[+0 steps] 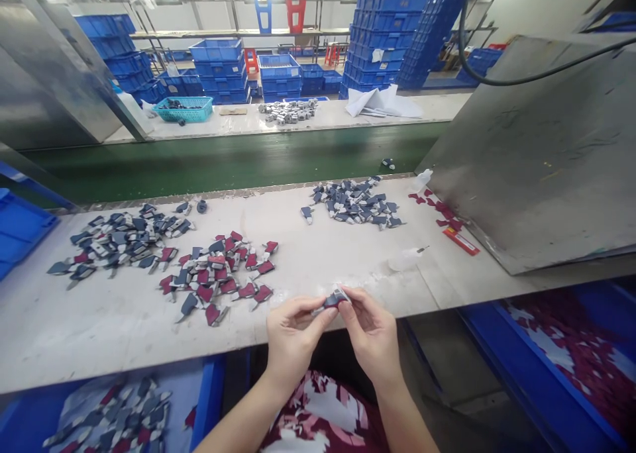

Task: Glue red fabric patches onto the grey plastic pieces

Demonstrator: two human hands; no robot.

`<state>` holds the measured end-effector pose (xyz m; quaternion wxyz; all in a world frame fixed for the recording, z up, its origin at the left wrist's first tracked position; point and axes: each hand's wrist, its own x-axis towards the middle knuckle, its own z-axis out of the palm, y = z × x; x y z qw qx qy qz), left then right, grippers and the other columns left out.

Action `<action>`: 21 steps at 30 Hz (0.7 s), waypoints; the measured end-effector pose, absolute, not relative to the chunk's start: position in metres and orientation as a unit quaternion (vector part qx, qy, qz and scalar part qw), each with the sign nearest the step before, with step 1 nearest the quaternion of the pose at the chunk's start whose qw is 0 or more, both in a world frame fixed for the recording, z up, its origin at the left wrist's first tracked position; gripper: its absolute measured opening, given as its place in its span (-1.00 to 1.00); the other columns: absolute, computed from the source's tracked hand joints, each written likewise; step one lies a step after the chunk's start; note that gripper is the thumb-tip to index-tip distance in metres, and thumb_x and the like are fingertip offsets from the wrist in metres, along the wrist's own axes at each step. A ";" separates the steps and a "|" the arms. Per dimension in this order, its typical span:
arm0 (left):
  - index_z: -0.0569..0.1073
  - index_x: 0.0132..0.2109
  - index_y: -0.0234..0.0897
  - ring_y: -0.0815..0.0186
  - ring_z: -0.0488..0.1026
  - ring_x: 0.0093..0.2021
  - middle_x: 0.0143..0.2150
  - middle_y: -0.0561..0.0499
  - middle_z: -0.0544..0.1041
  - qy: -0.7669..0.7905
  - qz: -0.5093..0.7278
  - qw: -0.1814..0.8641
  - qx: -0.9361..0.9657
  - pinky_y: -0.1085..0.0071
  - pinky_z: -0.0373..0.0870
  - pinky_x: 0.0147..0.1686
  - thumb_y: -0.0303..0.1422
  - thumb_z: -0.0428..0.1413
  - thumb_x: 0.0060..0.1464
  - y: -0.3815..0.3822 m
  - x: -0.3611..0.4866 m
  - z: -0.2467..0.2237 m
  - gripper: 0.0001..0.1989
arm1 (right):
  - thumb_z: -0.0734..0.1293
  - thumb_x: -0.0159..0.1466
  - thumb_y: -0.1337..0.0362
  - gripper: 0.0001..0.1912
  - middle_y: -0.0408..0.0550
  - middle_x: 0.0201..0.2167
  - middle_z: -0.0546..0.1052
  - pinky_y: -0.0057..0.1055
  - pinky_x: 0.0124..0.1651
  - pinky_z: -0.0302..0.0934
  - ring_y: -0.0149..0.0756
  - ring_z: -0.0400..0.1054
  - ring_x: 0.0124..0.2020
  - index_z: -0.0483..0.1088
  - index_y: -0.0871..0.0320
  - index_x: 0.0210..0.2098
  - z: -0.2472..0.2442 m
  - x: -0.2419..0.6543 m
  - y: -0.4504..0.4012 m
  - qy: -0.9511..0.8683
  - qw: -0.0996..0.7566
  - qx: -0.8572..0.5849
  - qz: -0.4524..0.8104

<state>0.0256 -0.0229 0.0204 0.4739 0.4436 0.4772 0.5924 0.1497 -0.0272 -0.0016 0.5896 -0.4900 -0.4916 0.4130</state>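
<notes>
Over the bench (74, 327), left hand (293, 340) and right hand (370, 334) pinch a piece (334, 300) (navy).

No lettering, brand or number can be read anywhere in this view from a factory bench. A red packet (461, 241) on the worktop (318, 261) bears pale markings, too small to make out. A white label (377, 55) on a stack of blue plastic crates (382, 39) is likewise too distant to read. Nor does any legible marking show on the navy moulded piece (334, 300) pinched between the person's left hand (293, 337) and right hand (370, 334).
</notes>
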 end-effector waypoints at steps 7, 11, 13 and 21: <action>0.62 -0.14 -0.32 0.34 0.59 -0.36 -0.29 -0.08 0.62 0.421 0.595 0.249 0.638 0.53 0.58 -0.36 -0.60 0.20 0.10 -0.020 0.023 -0.002 -0.80 | 0.37 0.26 -0.05 -0.64 -0.03 -0.33 0.58 -0.41 -0.25 0.43 -0.26 0.52 -0.30 0.45 0.12 -0.21 -0.011 0.139 -0.024 -0.412 0.586 -0.531 0.453; 0.59 -0.04 -0.28 0.33 0.59 -0.28 -0.24 -0.08 0.60 0.404 0.564 0.248 0.676 0.52 0.58 -0.28 -0.60 0.12 0.17 -0.012 0.015 -0.007 -0.72 | 0.39 0.24 -0.07 -0.61 -0.02 -0.33 0.59 -0.37 -0.24 0.44 -0.24 0.51 -0.28 0.48 0.13 -0.20 -0.015 0.142 -0.019 -0.392 0.557 -0.518 0.517; 0.60 -0.04 -0.26 0.34 0.58 -0.30 -0.27 -0.05 0.60 0.421 0.558 0.267 0.663 0.53 0.56 -0.29 -0.60 0.12 0.16 -0.011 0.012 -0.004 -0.71 | 0.42 0.21 -0.06 -0.60 -0.01 -0.31 0.59 -0.34 -0.23 0.45 -0.23 0.51 -0.28 0.50 0.12 -0.15 -0.017 0.147 -0.018 -0.410 0.551 -0.500 0.527; 0.65 -0.17 -0.25 0.28 0.59 -0.28 -0.29 -0.04 0.65 0.474 0.502 0.436 0.578 0.51 0.55 -0.29 -0.43 0.21 0.13 -0.016 0.008 0.019 -0.86 | 0.46 0.23 0.30 -0.74 -0.04 -0.14 0.51 -0.18 -0.06 0.39 -0.17 0.40 -0.05 0.48 -0.04 -0.09 -0.006 0.172 -0.015 -0.691 0.543 -0.461 0.124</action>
